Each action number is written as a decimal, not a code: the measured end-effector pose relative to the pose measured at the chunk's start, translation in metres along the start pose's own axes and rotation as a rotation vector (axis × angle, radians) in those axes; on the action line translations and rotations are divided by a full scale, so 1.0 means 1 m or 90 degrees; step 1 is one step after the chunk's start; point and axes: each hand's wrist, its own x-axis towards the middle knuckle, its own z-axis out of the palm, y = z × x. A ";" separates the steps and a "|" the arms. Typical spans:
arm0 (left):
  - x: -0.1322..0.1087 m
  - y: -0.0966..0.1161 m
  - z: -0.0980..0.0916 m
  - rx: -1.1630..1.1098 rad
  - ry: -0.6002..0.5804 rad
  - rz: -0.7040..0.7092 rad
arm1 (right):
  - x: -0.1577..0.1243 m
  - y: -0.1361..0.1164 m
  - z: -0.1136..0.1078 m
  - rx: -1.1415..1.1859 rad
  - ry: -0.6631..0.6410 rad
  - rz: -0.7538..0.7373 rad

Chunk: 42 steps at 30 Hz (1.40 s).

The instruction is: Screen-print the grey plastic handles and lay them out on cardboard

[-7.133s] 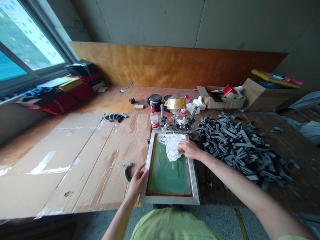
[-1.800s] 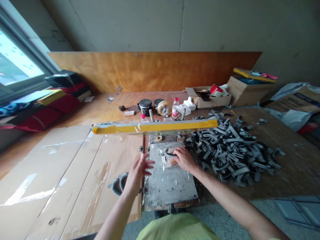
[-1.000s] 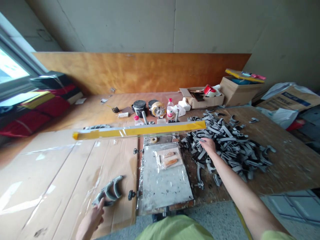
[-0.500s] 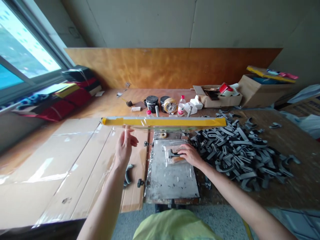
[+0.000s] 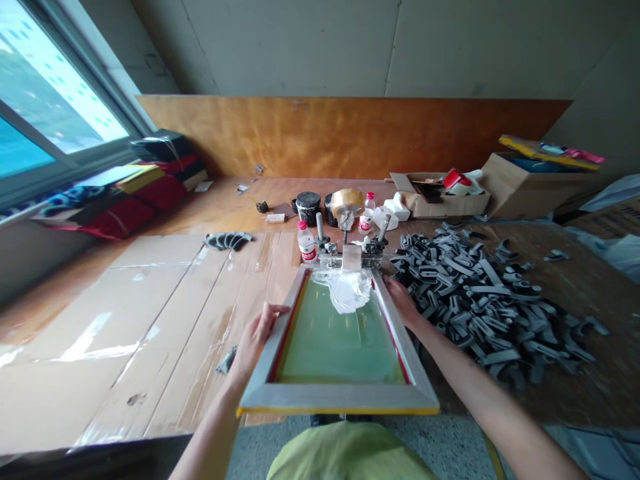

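Note:
A silk-screen frame (image 5: 280,360) with green mesh and a grey rim is tilted partway down over the printing base, hinged at its far end. White ink (image 5: 348,295) lies pooled at the far end of the mesh. My left hand (image 5: 256,335) grips the frame's left rail, fingers curled over it. My right hand (image 5: 400,301) is at the right rail; its fingers are hidden behind the frame. A grey curved part (image 5: 227,360) lies on the cardboard just left of the frame, below my left wrist.
A big heap of grey plastic parts (image 5: 480,300) lies right of the frame. Behind the hinge stand two bottles (image 5: 306,241), black tins (image 5: 310,205) and a tape roll (image 5: 348,199). Several grey parts (image 5: 227,239) sit far left on the cardboard (image 5: 125,320). Boxes (image 5: 440,193) at back right.
The frame, raised edge-on half a second ago, has swung down toward the base. My left hand took hold of its left rail; my right hand left the part on the base and went to the right rail.

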 end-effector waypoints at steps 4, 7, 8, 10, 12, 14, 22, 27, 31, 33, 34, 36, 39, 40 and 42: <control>-0.011 -0.059 0.011 -0.009 -0.062 -0.086 | 0.029 0.028 -0.012 0.191 0.033 0.285; -0.005 -0.093 0.021 0.009 -0.053 -0.071 | 0.070 0.018 -0.028 0.388 0.022 0.277; -0.003 -0.100 0.023 0.010 -0.056 -0.068 | 0.082 0.011 -0.032 0.426 -0.024 0.249; 0.000 -0.109 0.025 -0.001 -0.060 -0.073 | 0.097 -0.002 -0.036 0.462 -0.143 0.217; 0.000 -0.112 0.025 -0.017 -0.058 -0.088 | 0.096 -0.014 -0.037 0.470 -0.214 0.204; -0.001 -0.111 0.024 -0.028 -0.052 -0.097 | 0.082 -0.023 -0.037 0.484 -0.197 0.159; -0.005 -0.103 0.024 -0.005 -0.059 -0.110 | 0.028 -0.012 -0.050 0.567 -0.119 -0.067; -0.006 -0.103 0.025 -0.002 -0.054 -0.093 | 0.043 -0.013 -0.050 0.565 -0.074 0.027; -0.005 -0.107 0.024 -0.024 -0.053 -0.091 | 0.027 -0.038 -0.044 0.551 -0.012 0.026; -0.004 -0.108 0.024 -0.035 -0.050 -0.093 | 0.019 -0.041 -0.044 0.573 -0.014 -0.006; -0.004 -0.108 0.024 -0.037 -0.047 -0.094 | 0.020 -0.039 -0.043 0.589 -0.016 -0.005; -0.005 -0.104 0.024 -0.033 -0.045 -0.097 | 0.033 -0.027 -0.043 0.623 -0.015 0.042; -0.007 -0.089 0.022 -0.031 -0.042 -0.112 | 0.071 -0.006 -0.041 0.650 -0.022 0.172; -0.009 -0.082 0.020 -0.040 -0.043 -0.119 | 0.083 0.001 -0.040 0.640 -0.039 0.209; -0.011 -0.064 0.015 -0.076 -0.050 -0.132 | 0.099 0.015 -0.038 0.594 -0.069 0.261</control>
